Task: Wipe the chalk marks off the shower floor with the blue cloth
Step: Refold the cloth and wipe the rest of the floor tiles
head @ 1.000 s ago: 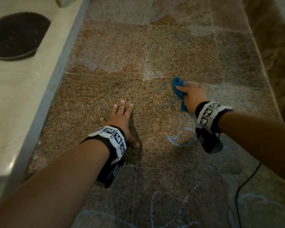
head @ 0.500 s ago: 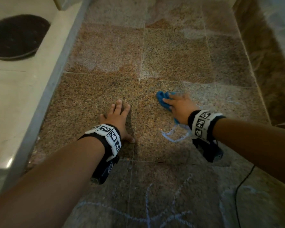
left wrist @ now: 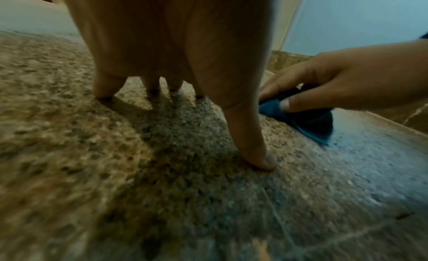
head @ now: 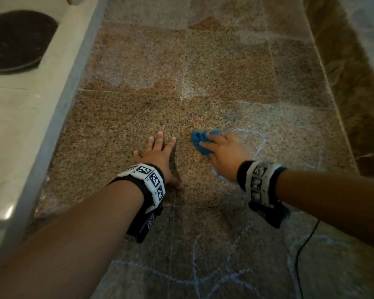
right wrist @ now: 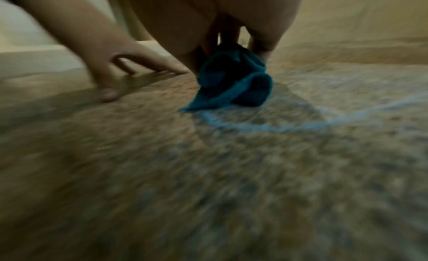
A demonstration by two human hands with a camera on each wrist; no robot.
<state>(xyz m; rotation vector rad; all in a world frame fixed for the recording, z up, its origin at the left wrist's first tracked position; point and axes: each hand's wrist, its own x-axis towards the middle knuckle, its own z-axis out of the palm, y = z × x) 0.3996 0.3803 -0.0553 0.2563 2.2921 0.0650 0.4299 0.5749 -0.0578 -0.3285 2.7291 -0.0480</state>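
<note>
My right hand (head: 222,154) grips a bunched blue cloth (head: 200,142) and presses it on the speckled brown shower floor (head: 127,130). The right wrist view shows the cloth (right wrist: 234,82) sitting at the end of a pale blue chalk arc (right wrist: 266,127). A faint chalk curve (head: 261,145) lies just right of that hand. More chalk lines (head: 194,275) cross the near tile. My left hand (head: 158,152) lies flat on the floor, fingers spread, a short gap left of the cloth. From the left wrist, its thumb (left wrist: 252,148) touches the stone and the right hand (left wrist: 336,85) curls over the cloth (left wrist: 308,118).
A raised pale ledge (head: 30,126) runs along the left, with a dark round object (head: 15,39) on it. A brown marble wall (head: 354,104) bounds the right side. A thin black cable (head: 302,251) trails over the near right tile.
My right hand has dragged the cloth left and nearer, toward my left hand. The left hand has stayed planted on the floor.
</note>
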